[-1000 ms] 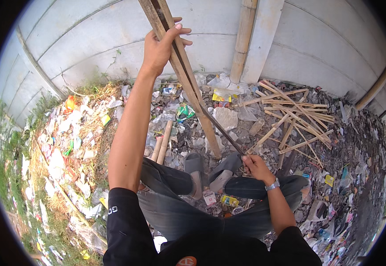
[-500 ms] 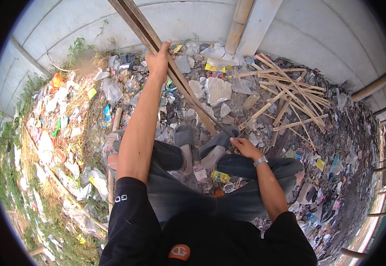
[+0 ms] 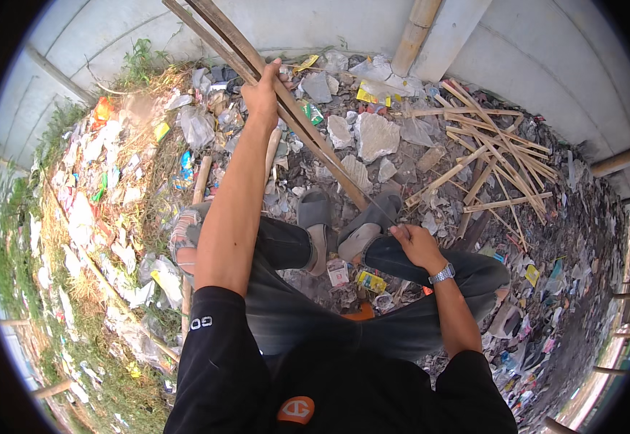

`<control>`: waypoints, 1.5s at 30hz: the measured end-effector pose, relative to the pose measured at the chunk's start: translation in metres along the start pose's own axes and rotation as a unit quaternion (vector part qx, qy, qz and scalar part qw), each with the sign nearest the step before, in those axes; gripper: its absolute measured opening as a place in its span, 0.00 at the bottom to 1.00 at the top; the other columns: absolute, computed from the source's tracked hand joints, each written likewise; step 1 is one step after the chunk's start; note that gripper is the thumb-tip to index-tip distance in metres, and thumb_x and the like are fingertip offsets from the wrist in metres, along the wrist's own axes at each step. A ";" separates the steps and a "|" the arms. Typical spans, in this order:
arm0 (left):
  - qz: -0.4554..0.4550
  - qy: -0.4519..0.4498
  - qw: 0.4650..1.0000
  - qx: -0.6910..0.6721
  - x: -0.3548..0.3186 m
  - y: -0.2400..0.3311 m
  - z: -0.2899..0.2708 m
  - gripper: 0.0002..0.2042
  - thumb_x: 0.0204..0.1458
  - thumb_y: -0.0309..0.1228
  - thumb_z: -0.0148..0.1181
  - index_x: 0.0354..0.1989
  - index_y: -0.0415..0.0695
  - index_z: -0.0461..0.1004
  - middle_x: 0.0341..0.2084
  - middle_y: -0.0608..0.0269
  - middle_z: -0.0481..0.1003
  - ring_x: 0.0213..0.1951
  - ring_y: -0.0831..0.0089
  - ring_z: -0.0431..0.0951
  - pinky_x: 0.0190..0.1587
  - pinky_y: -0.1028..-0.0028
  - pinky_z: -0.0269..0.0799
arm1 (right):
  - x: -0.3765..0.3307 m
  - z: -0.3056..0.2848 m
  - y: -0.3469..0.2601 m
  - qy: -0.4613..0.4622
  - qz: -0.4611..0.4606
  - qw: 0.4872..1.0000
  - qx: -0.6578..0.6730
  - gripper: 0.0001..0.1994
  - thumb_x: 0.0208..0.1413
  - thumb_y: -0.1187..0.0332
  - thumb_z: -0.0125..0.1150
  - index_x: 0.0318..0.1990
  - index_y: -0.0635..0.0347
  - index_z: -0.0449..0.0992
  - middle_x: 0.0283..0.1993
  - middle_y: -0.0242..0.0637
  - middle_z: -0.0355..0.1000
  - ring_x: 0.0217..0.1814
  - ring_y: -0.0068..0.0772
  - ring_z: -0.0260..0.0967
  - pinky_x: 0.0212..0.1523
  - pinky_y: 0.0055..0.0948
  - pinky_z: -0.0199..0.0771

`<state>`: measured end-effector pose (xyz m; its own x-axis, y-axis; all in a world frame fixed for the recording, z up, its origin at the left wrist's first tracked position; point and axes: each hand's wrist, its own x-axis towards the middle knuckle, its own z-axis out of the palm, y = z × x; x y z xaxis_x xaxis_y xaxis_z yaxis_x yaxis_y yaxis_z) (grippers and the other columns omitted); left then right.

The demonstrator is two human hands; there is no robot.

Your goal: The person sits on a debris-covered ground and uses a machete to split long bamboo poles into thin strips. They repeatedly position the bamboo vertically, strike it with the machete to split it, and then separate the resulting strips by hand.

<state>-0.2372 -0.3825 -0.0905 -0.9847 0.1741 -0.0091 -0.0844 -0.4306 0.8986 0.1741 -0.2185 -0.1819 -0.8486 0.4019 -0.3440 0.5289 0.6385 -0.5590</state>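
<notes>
My left hand (image 3: 260, 98) is wrapped round a long wooden pole (image 3: 297, 119), split lengthwise, which slants from the upper left down to my feet. Its two halves stand apart above the hand, with a narrow gap running on below it. The lower end rests between my grey sandals (image 3: 315, 210), touching or close to the right one. Low on the right, my right hand (image 3: 417, 244) is closed on the end of a long thin blade-like tool (image 3: 378, 202). That tool reaches up-left toward the split; its far end is hard to make out.
Split wooden strips (image 3: 499, 148) lie in a loose heap at the right. Broken concrete (image 3: 376, 136) and scattered litter cover the ground. A pale panel wall (image 3: 329, 29) with a bamboo post (image 3: 414, 36) stands ahead. A stick (image 3: 203, 177) lies by my left knee.
The pole's halves stand wider apart at the top. The whole view has shifted slightly, so the strip heap appears further right. Both hands keep their holds.
</notes>
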 end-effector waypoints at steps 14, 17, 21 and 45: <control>0.003 -0.128 0.991 -0.042 -0.012 0.004 0.015 0.42 0.61 0.69 0.39 0.58 0.36 0.68 0.49 0.49 0.75 0.49 0.60 0.76 0.50 0.62 0.73 | -0.109 -0.013 -0.084 0.069 -0.091 0.960 0.255 0.27 0.54 0.79 0.67 0.64 0.70 0.70 0.51 0.46 0.78 0.51 0.27 0.76 0.54 0.27 0.75; 0.041 -0.063 0.996 0.038 -0.007 0.003 0.016 0.34 0.67 0.63 0.40 0.53 0.38 0.71 0.37 0.60 0.74 0.42 0.69 0.73 0.46 0.67 0.71 | -0.115 0.005 -0.068 0.070 -0.109 0.948 0.291 0.28 0.56 0.78 0.67 0.65 0.71 0.69 0.56 0.47 0.76 0.56 0.30 0.76 0.57 0.27 0.74; 0.062 -0.032 0.997 0.020 -0.015 0.003 0.031 0.35 0.65 0.63 0.44 0.54 0.37 0.70 0.38 0.58 0.75 0.40 0.68 0.76 0.43 0.66 0.74 | -0.114 0.029 -0.079 0.207 -0.109 0.920 0.313 0.24 0.56 0.77 0.68 0.60 0.72 0.74 0.52 0.49 0.79 0.53 0.29 0.78 0.55 0.27 0.75; 0.083 0.081 0.993 -0.006 -0.031 0.002 0.030 0.33 0.68 0.61 0.40 0.47 0.36 0.72 0.33 0.57 0.75 0.32 0.68 0.75 0.36 0.69 0.73 | -0.106 -0.048 -0.178 0.246 -0.127 0.920 0.276 0.24 0.49 0.80 0.68 0.57 0.72 0.76 0.38 0.48 0.81 0.37 0.27 0.80 0.38 0.22 0.77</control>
<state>-0.2020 -0.3623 -0.0750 -0.9968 -0.0436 0.0670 0.0794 -0.4513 0.8888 0.1699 -0.3425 -0.0097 -0.7681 0.6205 0.1580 0.1154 0.3768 -0.9191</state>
